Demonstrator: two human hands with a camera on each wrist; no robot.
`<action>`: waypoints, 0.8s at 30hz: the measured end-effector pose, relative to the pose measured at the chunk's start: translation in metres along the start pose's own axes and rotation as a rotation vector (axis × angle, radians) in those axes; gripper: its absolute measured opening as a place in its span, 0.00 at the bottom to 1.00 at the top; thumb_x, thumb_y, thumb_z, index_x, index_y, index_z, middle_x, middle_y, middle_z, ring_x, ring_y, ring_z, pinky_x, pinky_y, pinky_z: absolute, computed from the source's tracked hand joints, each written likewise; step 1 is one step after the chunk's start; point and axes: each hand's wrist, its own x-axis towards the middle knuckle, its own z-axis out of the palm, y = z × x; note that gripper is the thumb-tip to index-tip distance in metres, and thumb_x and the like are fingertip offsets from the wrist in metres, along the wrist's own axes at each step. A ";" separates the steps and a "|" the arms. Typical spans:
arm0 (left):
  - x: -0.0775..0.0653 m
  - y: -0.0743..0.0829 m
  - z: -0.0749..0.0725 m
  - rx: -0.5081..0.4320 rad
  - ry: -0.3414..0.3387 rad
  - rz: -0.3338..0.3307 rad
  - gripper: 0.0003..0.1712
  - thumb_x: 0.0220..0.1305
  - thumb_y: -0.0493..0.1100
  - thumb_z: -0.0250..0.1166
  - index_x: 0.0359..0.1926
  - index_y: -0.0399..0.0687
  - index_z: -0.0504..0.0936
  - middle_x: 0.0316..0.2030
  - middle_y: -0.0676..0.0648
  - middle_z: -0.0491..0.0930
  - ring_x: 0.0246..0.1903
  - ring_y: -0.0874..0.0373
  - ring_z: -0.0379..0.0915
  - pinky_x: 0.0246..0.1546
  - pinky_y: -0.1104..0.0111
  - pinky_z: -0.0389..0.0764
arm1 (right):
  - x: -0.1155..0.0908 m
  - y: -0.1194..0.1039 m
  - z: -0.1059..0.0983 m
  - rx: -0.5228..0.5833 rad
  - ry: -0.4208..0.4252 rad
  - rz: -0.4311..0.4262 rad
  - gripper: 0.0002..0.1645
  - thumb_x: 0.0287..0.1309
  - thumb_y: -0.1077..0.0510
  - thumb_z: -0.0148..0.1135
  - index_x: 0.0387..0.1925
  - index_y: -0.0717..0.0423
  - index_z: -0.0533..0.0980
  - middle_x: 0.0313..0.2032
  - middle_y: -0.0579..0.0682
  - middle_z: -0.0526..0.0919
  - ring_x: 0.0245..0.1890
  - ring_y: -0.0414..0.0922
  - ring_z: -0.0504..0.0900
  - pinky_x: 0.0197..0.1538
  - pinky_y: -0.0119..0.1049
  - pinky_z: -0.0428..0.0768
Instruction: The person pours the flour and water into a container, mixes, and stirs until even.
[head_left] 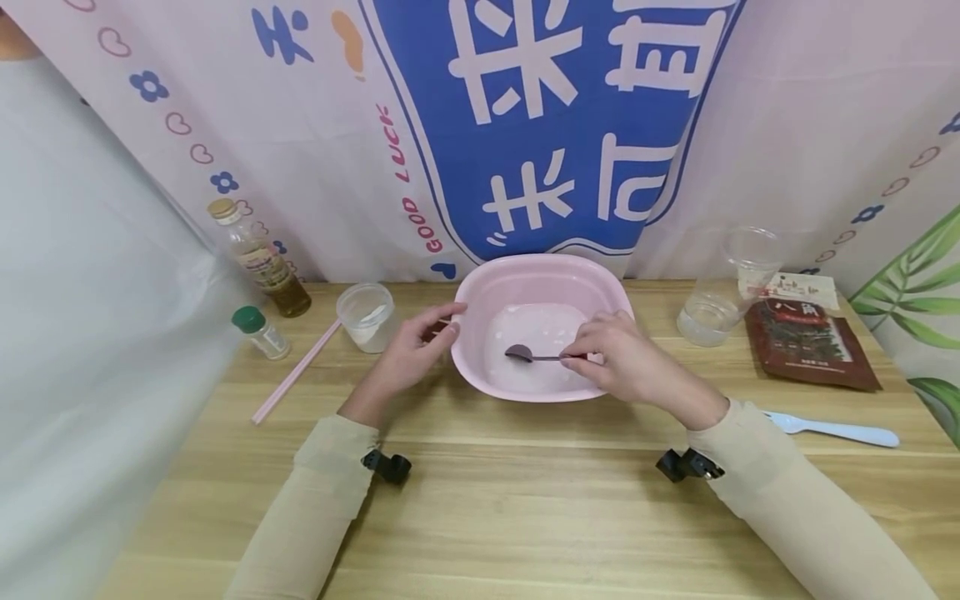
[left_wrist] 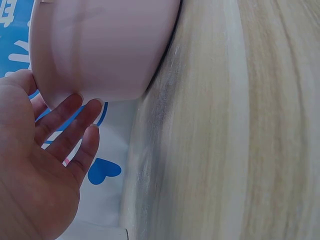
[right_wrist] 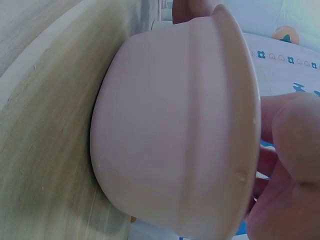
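A pink plastic basin [head_left: 542,267] stands on the wooden table, with white material spread over its bottom. My right hand [head_left: 618,354] reaches over the basin's right rim and pinches the handle of a dark spoon [head_left: 519,353], whose bowl is low inside the basin. In the right wrist view the basin wall hides the spoon, and part of the right hand [right_wrist: 295,150] shows beyond the rim. At the basin's left side my left hand [head_left: 408,350] touches the rim. Its fingers [left_wrist: 75,127] are loosely bent and spread beside the outer wall in the left wrist view.
Left of the basin stand a clear tub [head_left: 367,321] of white powder, pink chopsticks [head_left: 296,371], a green-capped shaker [head_left: 261,333] and an oil bottle [head_left: 270,271]. To the right are a clear cup [head_left: 705,321], a brown packet [head_left: 813,346] and a pale blue plastic knife [head_left: 840,429]. A printed curtain [head_left: 315,167] hangs behind.
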 end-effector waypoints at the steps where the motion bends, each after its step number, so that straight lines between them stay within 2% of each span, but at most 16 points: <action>1: 0.000 0.000 0.000 0.000 0.000 0.002 0.24 0.82 0.42 0.59 0.73 0.42 0.78 0.66 0.34 0.82 0.58 0.39 0.83 0.58 0.54 0.84 | 0.000 0.000 0.000 -0.001 -0.002 -0.020 0.05 0.67 0.61 0.73 0.39 0.54 0.92 0.31 0.44 0.88 0.39 0.46 0.78 0.51 0.47 0.71; 5: -0.001 0.000 0.000 -0.003 0.002 0.004 0.24 0.82 0.41 0.59 0.73 0.41 0.78 0.65 0.34 0.82 0.58 0.39 0.83 0.57 0.55 0.84 | 0.000 -0.001 0.002 -0.020 0.003 -0.083 0.04 0.66 0.62 0.73 0.37 0.54 0.92 0.30 0.44 0.86 0.38 0.45 0.77 0.52 0.47 0.72; 8: -0.001 0.000 0.000 -0.001 0.002 0.007 0.24 0.82 0.41 0.59 0.73 0.41 0.78 0.66 0.34 0.82 0.58 0.39 0.83 0.57 0.57 0.84 | 0.000 -0.002 0.003 -0.038 0.019 -0.075 0.04 0.65 0.62 0.73 0.36 0.54 0.92 0.30 0.44 0.87 0.37 0.45 0.78 0.50 0.46 0.72; 16: 0.000 0.000 0.000 -0.008 0.000 -0.005 0.24 0.82 0.42 0.59 0.73 0.42 0.78 0.66 0.34 0.81 0.59 0.39 0.83 0.57 0.57 0.83 | 0.003 0.000 0.001 -0.126 0.093 0.114 0.05 0.67 0.61 0.72 0.37 0.57 0.91 0.33 0.51 0.91 0.40 0.52 0.83 0.51 0.52 0.72; 20: 0.000 0.001 0.000 -0.006 -0.001 -0.007 0.24 0.82 0.42 0.59 0.73 0.42 0.77 0.66 0.34 0.82 0.58 0.39 0.83 0.56 0.60 0.84 | 0.003 0.004 -0.003 -0.163 0.112 0.204 0.06 0.68 0.61 0.71 0.37 0.58 0.91 0.32 0.52 0.91 0.40 0.54 0.82 0.51 0.54 0.73; 24: -0.001 0.001 0.001 0.007 0.004 -0.010 0.24 0.82 0.42 0.59 0.73 0.42 0.78 0.66 0.34 0.81 0.58 0.38 0.83 0.56 0.57 0.84 | 0.002 0.009 -0.007 -0.185 0.114 0.272 0.07 0.69 0.60 0.70 0.39 0.58 0.91 0.32 0.52 0.89 0.42 0.56 0.81 0.53 0.55 0.74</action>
